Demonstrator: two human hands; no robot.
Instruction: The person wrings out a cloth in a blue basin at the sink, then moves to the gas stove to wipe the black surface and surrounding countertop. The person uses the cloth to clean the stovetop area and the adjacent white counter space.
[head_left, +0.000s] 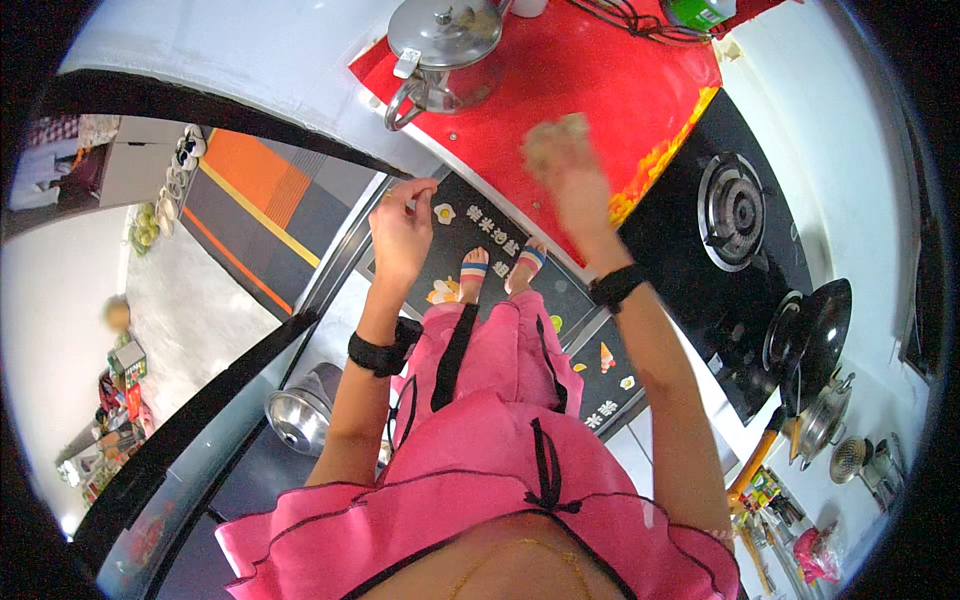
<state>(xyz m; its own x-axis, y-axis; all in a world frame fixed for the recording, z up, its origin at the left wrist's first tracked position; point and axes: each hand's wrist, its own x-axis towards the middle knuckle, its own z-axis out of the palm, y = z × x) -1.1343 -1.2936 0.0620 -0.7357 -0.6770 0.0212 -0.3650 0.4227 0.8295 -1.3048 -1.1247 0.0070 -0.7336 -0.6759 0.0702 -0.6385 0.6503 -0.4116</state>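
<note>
My right hand (585, 199) is shut on a tan cloth or sponge (559, 146), blurred by motion, over the red countertop cover (637, 52). Whether the cloth presses on the surface cannot be told. Left of the counter's front edge, my left hand (403, 229) hangs in the air with its fingers curled and the thumb close to them. Nothing shows in it. A lidded steel and glass pot (450, 86) stands on the red cover, its handle toward me.
A black gas hob (705, 217) adjoins the red cover on the right. A black wok (817, 345) sits on its nearer burner. Cables (645, 22) and a green container (697, 11) lie at the back. Steel bowls (300, 412) are at lower left, beside a sliding door frame (217, 397).
</note>
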